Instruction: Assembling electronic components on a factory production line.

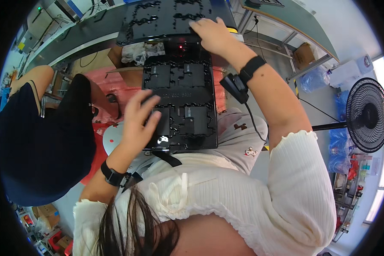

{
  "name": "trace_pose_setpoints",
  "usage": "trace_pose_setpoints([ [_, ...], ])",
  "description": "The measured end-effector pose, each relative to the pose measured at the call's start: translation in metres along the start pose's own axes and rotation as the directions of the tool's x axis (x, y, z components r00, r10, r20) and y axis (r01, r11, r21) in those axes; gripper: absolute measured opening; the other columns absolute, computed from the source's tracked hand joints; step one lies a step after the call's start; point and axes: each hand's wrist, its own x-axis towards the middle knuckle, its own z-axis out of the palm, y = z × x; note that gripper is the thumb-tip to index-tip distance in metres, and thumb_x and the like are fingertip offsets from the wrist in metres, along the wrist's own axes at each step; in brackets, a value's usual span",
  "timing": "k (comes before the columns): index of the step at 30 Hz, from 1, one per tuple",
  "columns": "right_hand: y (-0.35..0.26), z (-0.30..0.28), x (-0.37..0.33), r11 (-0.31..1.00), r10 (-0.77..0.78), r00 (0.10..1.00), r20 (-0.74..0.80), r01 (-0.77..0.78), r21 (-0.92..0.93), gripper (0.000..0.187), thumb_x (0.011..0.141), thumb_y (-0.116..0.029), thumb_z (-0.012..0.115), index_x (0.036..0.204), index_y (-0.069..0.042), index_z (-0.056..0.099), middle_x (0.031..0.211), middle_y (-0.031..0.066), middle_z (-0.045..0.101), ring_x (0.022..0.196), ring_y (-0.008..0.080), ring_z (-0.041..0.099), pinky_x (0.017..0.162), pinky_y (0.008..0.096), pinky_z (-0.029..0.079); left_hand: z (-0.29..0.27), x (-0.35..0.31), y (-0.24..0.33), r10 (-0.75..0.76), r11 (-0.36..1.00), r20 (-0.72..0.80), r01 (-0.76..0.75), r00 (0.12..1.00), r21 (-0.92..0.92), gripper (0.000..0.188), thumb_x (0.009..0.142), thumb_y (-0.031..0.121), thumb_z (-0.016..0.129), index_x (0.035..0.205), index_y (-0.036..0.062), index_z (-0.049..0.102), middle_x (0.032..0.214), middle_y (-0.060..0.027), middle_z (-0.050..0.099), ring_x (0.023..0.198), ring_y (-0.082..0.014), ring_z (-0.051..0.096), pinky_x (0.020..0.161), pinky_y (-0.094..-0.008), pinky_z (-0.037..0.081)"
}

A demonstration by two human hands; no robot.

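Observation:
A black moulded plastic tray (179, 93) rests on my lap, with several dark flat rectangular pieces in its recesses, such as the upper-left piece (160, 76) and the lower-right piece (195, 120). Over the tray's left side hovers my left hand (137, 121), slightly blurred, its fingers spread and nothing visible in them. It partly covers the lower-left piece (163, 123). Farther off, my right hand (215, 37) reaches to the near right part of a second black tray (158, 21) on the bench. Its fingers are stretched out over that tray's surface; contact is hard to judge.
Beneath the bench (72, 45) a cardboard box (130, 73) holds crumpled clear plastic. A person in dark clothing (47, 141) sits close at my left. On the right stand a black fan (368, 114) and a green-topped table (294, 23). A cable hangs from my right wrist device (234, 87).

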Motion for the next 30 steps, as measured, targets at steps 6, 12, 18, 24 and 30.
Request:
trace_pose_setpoints([
  [6,-0.139,-0.112,-0.024,0.915,-0.314,0.852,0.418,0.153,0.374,0.035,0.074,-0.036,0.063,0.080,-0.002,0.064,0.084,0.0126,0.059,0.080,0.0292,0.059,0.067,0.0400,0.043,-0.021,-0.006,-0.039,-0.706,0.247,0.173,0.468,0.687,-0.849,0.063,0.088,0.016,0.062,0.141,0.0025,0.031,0.139,-0.0121,0.041,0.124,-0.0210,0.043,0.097,-0.0302,0.039],
  [12,-0.169,-0.100,-0.063,0.582,-0.703,0.631,0.328,0.246,0.775,0.046,0.081,-0.038,0.063,0.107,-0.001,0.058,0.102,0.0105,0.056,0.103,0.0251,0.054,0.087,0.0400,0.039,0.016,-0.009,-0.046,-0.506,0.845,0.118,0.519,0.854,-0.133,0.092,0.072,0.030,0.078,0.137,-0.0111,0.027,0.124,-0.0256,0.048,0.114,-0.0316,0.050,0.095,-0.0365,0.041],
  [18,-0.123,-0.071,-0.103,0.862,-0.144,0.959,0.245,0.000,0.507,0.046,0.082,-0.029,0.063,0.117,0.000,0.054,0.121,0.0146,0.051,0.122,0.0299,0.043,0.096,0.0440,0.036,0.028,-0.016,-0.059,-0.504,0.714,0.246,0.560,0.828,-0.420,0.073,0.081,0.031,0.068,0.135,-0.0057,0.035,0.125,-0.0255,0.047,0.113,-0.0325,0.049,0.098,-0.0400,0.037],
  [24,-0.125,-0.034,-0.143,0.884,0.262,0.929,0.261,-0.339,0.322,0.060,0.084,-0.030,0.060,0.132,0.001,0.042,0.134,0.0195,0.041,0.131,0.0339,0.032,0.100,0.0487,0.033,0.044,-0.003,-0.065,-0.461,0.764,0.157,0.481,0.873,-0.430,0.059,0.086,0.030,0.063,0.131,-0.0020,0.042,0.118,-0.0197,0.054,0.113,-0.0310,0.050,0.101,-0.0380,0.035],
  [30,-0.114,-0.032,-0.138,0.843,0.260,0.923,0.282,-0.360,0.401,0.063,0.084,-0.030,0.059,0.134,0.002,0.039,0.137,0.0208,0.037,0.133,0.0354,0.029,0.099,0.0488,0.035,0.042,0.006,-0.058,-0.371,0.674,0.188,0.403,0.909,-0.620,0.055,0.086,0.022,0.063,0.130,-0.0025,0.042,0.117,-0.0145,0.055,0.109,-0.0218,0.052,0.096,-0.0327,0.039],
])
